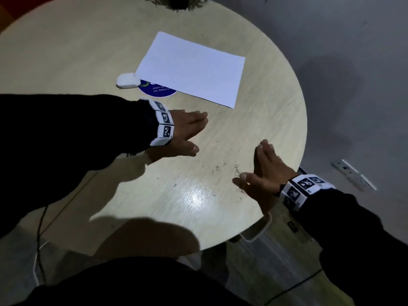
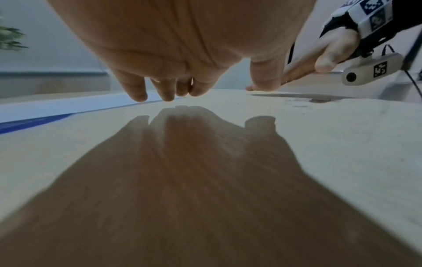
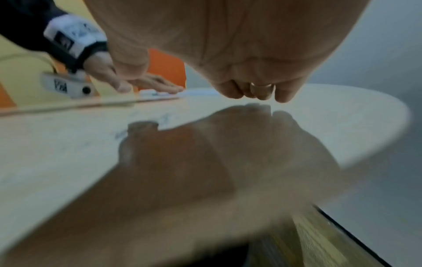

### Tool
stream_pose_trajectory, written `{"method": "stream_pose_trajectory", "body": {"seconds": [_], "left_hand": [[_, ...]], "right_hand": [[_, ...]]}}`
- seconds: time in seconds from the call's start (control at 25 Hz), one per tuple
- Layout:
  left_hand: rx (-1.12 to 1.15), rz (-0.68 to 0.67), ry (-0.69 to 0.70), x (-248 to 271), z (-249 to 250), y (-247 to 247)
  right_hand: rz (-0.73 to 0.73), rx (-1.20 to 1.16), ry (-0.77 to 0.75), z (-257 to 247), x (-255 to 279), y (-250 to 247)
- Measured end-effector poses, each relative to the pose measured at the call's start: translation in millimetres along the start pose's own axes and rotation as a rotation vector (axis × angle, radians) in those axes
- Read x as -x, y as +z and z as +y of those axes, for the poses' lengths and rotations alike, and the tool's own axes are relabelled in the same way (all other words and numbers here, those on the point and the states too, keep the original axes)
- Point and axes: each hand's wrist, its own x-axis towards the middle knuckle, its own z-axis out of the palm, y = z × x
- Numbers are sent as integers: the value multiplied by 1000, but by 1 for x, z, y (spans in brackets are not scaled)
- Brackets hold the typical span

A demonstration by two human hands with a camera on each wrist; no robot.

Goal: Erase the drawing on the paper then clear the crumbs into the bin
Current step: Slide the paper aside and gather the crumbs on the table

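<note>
On the round pale wood-grain table (image 1: 66, 62), between two flat hands: a scatter of dark eraser crumbs (image 1: 220, 168), thin and sparse, lying just inside the right palm and trailing toward the near edge.

Left hand (image 1: 183, 133): fingers straight and together, thumb spread, palm down, holding nothing. The left wrist view shows the fingertips (image 2: 139, 94) just above or at the tabletop; contact cannot be told. Black sleeve and a white marker band (image 1: 162, 122) at the wrist.

Right hand (image 1: 262, 173): fingers straight, set on edge at the table's right rim, thumb stretched toward the crumbs, holding nothing. A ring (image 3: 261, 84) shows on one finger in the right wrist view. Matching marker band (image 1: 302, 188) at the wrist.

Paper (image 1: 192, 67): white sheet, flat, beyond the left hand's fingertips and well apart from the right hand; no drawing can be made out on it.

Eraser (image 1: 128, 80): white block, beyond the left wrist, touching or just beside the paper's near-left corner.

Blue round sticker (image 1: 156, 91): partly under the paper, beside the eraser, white lettering.

Bin (image 1: 258, 233): a white rim showing below the table edge, under the right wrist.

Wall socket plate (image 1: 353, 175): on the floor or wall beyond the right hand.
</note>
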Motion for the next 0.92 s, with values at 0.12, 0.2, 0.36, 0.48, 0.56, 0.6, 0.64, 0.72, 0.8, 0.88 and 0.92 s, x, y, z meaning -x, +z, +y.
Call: {"method": "stream_pose_trajectory", "body": {"seconds": [0.12,0.2,0.36,0.48,0.56,0.6,0.64,0.72,0.8,0.88,0.92], "left_hand": [[-48,-137,124,-2,25,4],[-128,-263,260,13,35,3],[-162,-329,283,10,22,-16],[-100,-154,194,-18,28,-18],[-116,-141,232,-25,39,-12],[-130,-182,272,-20,42,-8],[-155,-225,326,-11,44,-3],[-247,-325,423,12,42,-1],[-325,-440,435,34,34,-11],[-367,-477,348,47,18,-24],[-371,-465,271,49,8,-28]], "right_hand": [[-79,41,-143,-17,27,36],[-101,67,-324,-43,46,65],[-36,-27,-299,-37,51,63],[11,-80,-15,3,45,46],[-2,-65,34,4,48,55],[-5,-65,-14,-10,53,66],[-12,-75,-104,-30,59,80],[-18,-73,-287,-66,69,103],[25,-84,-319,-72,72,102],[75,-167,-157,-41,65,90],[86,-169,-47,-23,65,83]]}}
